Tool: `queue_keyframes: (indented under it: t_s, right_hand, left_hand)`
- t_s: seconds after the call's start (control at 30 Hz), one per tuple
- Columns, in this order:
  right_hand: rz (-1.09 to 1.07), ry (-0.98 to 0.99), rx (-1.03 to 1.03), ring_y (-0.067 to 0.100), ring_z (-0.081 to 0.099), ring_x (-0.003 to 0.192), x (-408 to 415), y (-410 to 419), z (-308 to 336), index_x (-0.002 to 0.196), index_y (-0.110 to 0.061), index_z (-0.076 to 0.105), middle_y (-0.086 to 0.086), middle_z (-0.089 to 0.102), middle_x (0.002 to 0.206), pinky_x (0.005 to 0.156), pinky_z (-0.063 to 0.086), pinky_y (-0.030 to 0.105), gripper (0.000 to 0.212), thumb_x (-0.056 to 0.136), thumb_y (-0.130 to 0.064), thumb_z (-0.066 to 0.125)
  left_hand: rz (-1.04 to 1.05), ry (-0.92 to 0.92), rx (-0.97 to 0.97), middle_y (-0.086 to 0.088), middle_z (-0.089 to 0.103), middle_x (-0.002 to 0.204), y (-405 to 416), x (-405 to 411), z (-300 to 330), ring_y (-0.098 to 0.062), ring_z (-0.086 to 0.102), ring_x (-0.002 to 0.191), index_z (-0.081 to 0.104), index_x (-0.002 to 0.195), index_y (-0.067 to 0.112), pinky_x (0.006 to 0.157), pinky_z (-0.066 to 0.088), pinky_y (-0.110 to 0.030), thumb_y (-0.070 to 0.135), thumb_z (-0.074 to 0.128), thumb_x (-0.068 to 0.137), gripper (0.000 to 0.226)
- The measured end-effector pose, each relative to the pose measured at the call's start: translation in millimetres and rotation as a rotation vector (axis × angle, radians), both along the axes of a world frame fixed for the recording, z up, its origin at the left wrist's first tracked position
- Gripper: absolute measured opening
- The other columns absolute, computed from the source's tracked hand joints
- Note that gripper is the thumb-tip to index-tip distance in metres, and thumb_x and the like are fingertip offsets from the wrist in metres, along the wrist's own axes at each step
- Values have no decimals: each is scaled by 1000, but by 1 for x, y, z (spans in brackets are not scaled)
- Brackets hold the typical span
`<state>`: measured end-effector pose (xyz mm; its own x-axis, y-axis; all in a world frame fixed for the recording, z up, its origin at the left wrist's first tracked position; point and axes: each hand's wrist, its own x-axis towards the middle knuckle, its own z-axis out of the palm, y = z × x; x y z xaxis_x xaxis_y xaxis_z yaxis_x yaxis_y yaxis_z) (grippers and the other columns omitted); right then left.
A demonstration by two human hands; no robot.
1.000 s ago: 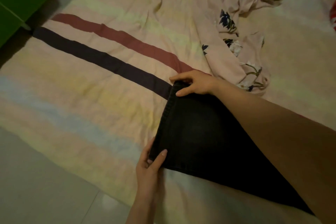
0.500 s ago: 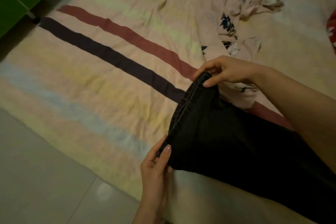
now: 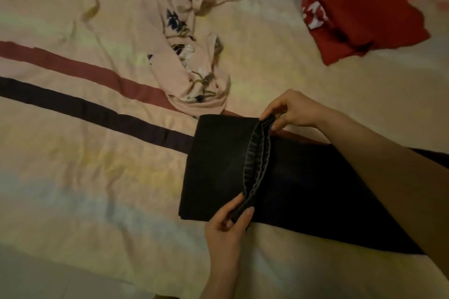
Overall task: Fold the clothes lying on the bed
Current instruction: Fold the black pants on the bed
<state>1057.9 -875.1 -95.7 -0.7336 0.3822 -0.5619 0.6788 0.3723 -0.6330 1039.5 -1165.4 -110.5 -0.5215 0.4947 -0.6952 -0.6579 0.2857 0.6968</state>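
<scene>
We are looking down into a bedroom in a home, dimly lit in warm light. A bed is filling nearly the whole view, covered by a pale pink bedsheet (image 3: pixel 73 177) with a maroon band (image 3: pixel 80 65) and a dark purple band (image 3: pixel 85 107) running across it toward the right. Clothes are lying about on it: a crumpled pink floral garment (image 3: pixel 192 56) near the middle, a red printed T-shirt (image 3: pixel 359 7) toward the far right corner, and black jeans (image 3: pixel 218 167) by the near edge. A strip of pale tiled floor (image 3: pixel 48 274) is showing past the bed's near left edge.
</scene>
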Motion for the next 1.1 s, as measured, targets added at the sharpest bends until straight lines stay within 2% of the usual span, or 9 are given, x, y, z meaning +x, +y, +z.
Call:
queue_keyframes:
  t_s: [0.17, 0.3, 0.43, 0.5, 0.57, 0.63, 0.7, 0.9, 1.1]
  right_hand:
    - [-222, 30, -74, 19, 67, 89, 35, 5, -43, 83, -24, 73, 5, 71, 95, 89, 53, 37, 37, 68, 10, 73]
    - [-285, 56, -149, 11, 65, 90, 45, 4, -69, 98, -18, 70, 9, 69, 105, 90, 51, 24, 46, 73, 19, 61]
    - [-363, 61, -180, 16, 59, 110, 44, -7, -66, 98, -21, 71, 3, 66, 113, 97, 45, 25, 49, 78, 16, 46]
    - [-366, 159, -26, 14, 49, 124, 39, -20, -55, 106, -22, 69, 1, 60, 126, 106, 35, 25, 44, 79, 7, 50]
    - [-180, 251, 218, 16, 36, 134, 33, -44, -47, 126, -20, 58, 1, 49, 139, 112, 22, 29, 46, 83, -6, 57]
    - [81, 232, 358, 15, 20, 141, 29, -74, -49, 142, -23, 37, -2, 31, 151, 113, 6, 30, 55, 90, -28, 54]
    - [229, 124, 449, 12, 2, 144, 30, -93, -66, 148, -27, 17, -5, 10, 157, 112, -8, 32, 62, 94, -45, 42]
    - [262, -46, 559, 5, -19, 140, 71, -70, -116, 147, -28, -10, -11, -18, 153, 117, -6, 40, 70, 94, -59, 24]
    - [295, -66, 576, 9, -19, 141, 84, -56, -120, 148, -21, -13, -6, -20, 154, 115, -9, 34, 91, 85, -74, 27]
  left_hand:
    - [-25, -88, -61, 7, 73, 98, 13, 24, -44, -8, 68, 95, 69, 101, 27, 92, 52, -33, -2, 74, 68, 43]
    - [-45, -122, -27, 3, 70, 108, 19, 32, -62, -9, 66, 102, 58, 120, 24, 91, 52, -26, -7, 71, 70, 60]
    - [-94, -96, 0, 7, 67, 114, 20, 34, -54, -5, 61, 109, 58, 118, 32, 88, 51, -20, 20, 74, 66, 56]
    - [-109, 70, -6, 14, 66, 117, 18, 31, -46, 0, 57, 112, 61, 114, 35, 94, 48, -19, 23, 67, 78, 39]
    - [-189, 466, -58, 17, 57, 130, 17, 24, -47, 5, 47, 123, 55, 122, 39, 105, 38, -17, 20, 56, 92, 35]
    - [-421, 888, -137, 10, 34, 150, 18, 15, -62, 0, 25, 139, 38, 137, 41, 114, 21, -22, 30, 44, 97, 42]
    - [-668, 1125, -244, 6, 16, 157, 19, 7, -85, -8, 5, 145, 17, 146, 42, 117, 8, -34, 40, 31, 96, 52]
    - [-977, 1173, -363, 5, -11, 158, 17, 0, -115, -13, -15, 144, -7, 147, 42, 112, -16, -32, 75, 9, 86, 71]
    - [-1072, 1067, -408, 12, -35, 150, 22, -8, -111, -7, -34, 136, -24, 140, 47, 104, -32, -27, 86, 0, 72, 82]
